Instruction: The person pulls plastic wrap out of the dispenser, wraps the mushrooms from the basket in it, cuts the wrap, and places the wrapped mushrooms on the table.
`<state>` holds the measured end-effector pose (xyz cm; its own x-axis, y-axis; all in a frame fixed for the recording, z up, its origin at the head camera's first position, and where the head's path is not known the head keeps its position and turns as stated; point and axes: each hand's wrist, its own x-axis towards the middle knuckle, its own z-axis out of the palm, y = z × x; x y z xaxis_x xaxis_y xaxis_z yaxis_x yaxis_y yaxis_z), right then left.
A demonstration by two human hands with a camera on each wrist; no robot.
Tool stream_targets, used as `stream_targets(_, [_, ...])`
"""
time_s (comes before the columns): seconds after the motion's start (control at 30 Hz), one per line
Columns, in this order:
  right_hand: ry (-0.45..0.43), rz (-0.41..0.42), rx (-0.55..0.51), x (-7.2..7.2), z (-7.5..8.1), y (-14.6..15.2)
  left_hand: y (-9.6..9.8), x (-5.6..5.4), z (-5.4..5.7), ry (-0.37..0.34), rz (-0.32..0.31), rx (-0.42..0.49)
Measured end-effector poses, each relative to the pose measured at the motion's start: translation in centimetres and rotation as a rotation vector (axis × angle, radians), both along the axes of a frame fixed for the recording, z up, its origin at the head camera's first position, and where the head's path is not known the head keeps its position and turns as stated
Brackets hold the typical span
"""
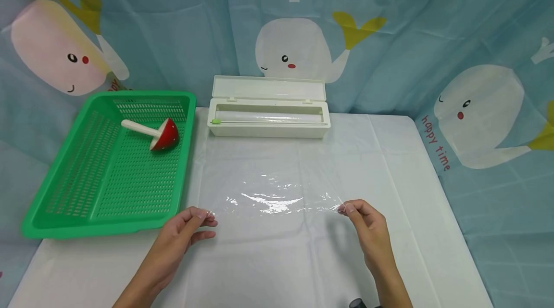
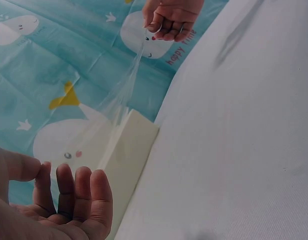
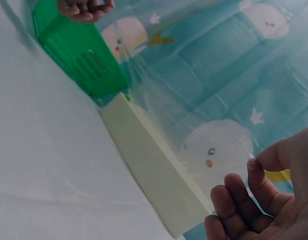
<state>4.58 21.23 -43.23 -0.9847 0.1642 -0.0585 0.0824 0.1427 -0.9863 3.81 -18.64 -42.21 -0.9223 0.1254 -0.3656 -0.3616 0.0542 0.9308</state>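
A clear sheet of plastic wrap [image 1: 272,199] stretches between both hands and runs back to a white wrap dispenser box [image 1: 268,130] with its lid up. My left hand [image 1: 186,228] pinches one front corner of the film between thumb and index finger. The opposite corner is pinched by my right hand [image 1: 365,224], its other fingers loosely bent. In the right wrist view, a bit of bunched film [image 3: 251,158] shows at the right thumb and fingertip. Inside the dispenser lies a roll [image 1: 268,116], and a green slider [image 1: 216,121] sits at the left of its front edge.
On the left stands a green plastic basket [image 1: 188,163], holding a red mushroom-shaped object with a white handle [image 1: 166,134]. A white cloth [image 1: 415,250] covers the table. Behind hangs a blue curtain [image 1: 182,33] with whale prints. A small dark object [image 1: 357,303] shows at the bottom edge.
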Motion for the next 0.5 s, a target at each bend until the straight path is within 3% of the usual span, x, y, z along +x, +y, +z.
stream_targets(0.5, [-0.019, -0.006, -0.007, 0.3, -0.17, -0.21, 0.28, 0.24, 0.03, -0.04, 0.016, -0.007])
